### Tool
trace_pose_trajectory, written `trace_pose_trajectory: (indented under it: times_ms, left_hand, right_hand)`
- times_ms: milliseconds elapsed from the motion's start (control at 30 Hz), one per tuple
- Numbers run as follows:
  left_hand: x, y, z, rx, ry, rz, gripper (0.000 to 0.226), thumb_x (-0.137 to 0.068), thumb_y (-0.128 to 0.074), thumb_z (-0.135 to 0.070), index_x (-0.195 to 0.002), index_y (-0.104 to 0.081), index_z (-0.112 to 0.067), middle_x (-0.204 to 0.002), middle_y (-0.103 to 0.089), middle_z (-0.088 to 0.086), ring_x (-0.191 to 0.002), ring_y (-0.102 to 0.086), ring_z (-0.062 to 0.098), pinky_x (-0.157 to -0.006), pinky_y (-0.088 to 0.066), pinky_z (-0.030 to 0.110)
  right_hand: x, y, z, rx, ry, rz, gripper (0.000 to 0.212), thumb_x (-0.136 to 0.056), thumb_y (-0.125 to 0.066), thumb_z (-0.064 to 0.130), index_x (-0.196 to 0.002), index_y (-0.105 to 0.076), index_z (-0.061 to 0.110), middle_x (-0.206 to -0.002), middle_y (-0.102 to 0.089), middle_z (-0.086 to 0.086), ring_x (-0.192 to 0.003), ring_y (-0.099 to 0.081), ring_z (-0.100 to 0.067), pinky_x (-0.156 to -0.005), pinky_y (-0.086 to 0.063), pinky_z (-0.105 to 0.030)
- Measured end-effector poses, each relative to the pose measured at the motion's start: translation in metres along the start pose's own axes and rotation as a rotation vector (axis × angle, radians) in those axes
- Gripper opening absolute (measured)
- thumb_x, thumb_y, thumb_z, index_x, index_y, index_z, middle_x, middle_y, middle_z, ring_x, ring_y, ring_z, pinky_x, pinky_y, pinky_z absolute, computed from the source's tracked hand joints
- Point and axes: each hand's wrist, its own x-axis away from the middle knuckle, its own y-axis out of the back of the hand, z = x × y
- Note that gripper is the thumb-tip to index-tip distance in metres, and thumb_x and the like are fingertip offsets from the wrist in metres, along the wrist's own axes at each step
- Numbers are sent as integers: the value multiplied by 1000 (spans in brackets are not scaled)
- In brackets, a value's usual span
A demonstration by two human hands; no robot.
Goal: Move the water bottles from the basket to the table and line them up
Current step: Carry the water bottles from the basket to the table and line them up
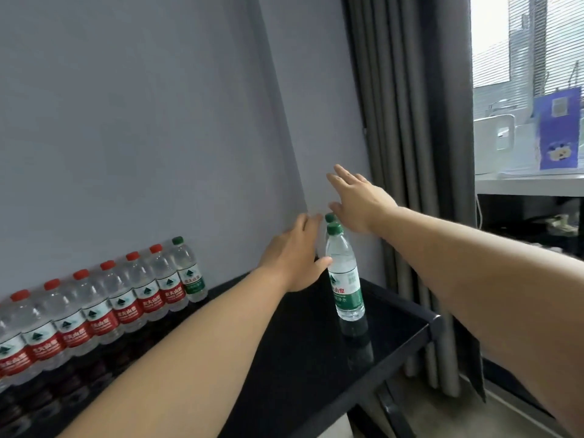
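Note:
A row of several water bottles stands along the wall on the black table, most with red caps and labels, the last one green. Nearer the table's right end stands a green-capped bottle, and a second green cap shows just behind it. My left hand reaches beside this bottle, thumb touching its side, fingers straight. My right hand hovers above the caps with fingers spread, holding nothing. The basket is out of view.
A grey wall runs behind the table. Dark grey curtains hang to the right. Past them is a white sill with a blue paper bag. The table's right edge drops to the floor.

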Motion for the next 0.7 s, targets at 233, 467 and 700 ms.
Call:
trace_pose_trajectory:
  times_ms: [233, 467, 700]
  left_hand:
    - [-31, -63, -30, 228, 17, -100, 89, -91, -72, -41, -157, -15, -22, -166, 10, -7, -141, -42, 30, -102, -49, 43]
    - [-42, -116, -25, 307, 39, -179, 84, -85, -80, -35, -148, -28, -21, -167, 9, -7, -136, -50, 28, -106, -49, 44]
    - [-37, -123, -13, 307, 26, -275, 71, -83, -81, -23, -131, -28, -25, -167, 7, -7, -131, -50, 31, -98, -52, 44]
  right_hand:
    - [10, -39, -45, -44, -30, 2, 63, -106, -47, 31, -162, -19, 26, -172, -5, 8, -152, -23, -28, -112, -41, -52]
    - [18, -78, -58, -103, 13, 2, 68, -102, -53, 17, -162, -21, 26, -173, -6, 7, -154, -24, -25, -105, -48, -47]
    - [5, -102, -45, -198, -13, -104, 64, -100, -52, 13, -158, -28, 26, -172, -10, 9, -151, -28, -24, -90, -56, -48]
